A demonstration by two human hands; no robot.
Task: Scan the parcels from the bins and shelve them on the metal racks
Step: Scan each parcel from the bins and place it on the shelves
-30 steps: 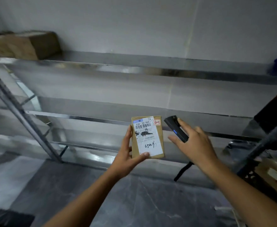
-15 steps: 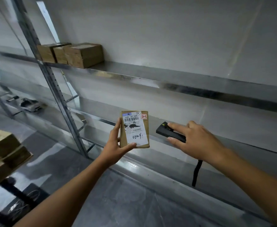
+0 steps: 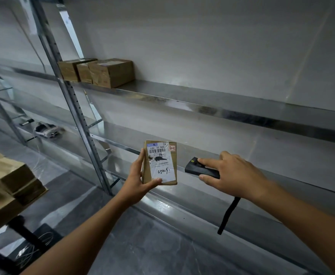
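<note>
My left hand holds a small brown parcel upright, its white barcode label facing me. To its right my right hand grips a black handheld scanner, nose turned toward the parcel, with a gap between them. A black wrist strap hangs below that hand. Behind both runs the metal rack: an upper shelf and a lower shelf. Three brown boxes sit together on the upper shelf at the left.
A perforated steel upright stands left of my left hand. A white device lies on the lower shelf farther left. Stacked cardboard boxes on a cart fill the lower left. Grey floor lies below.
My view has swung left along the rack, bringing the boxes on the upper shelf and the cart of cartons into sight. Both hands keep their hold; the scanner's nose now aims at the parcel.
</note>
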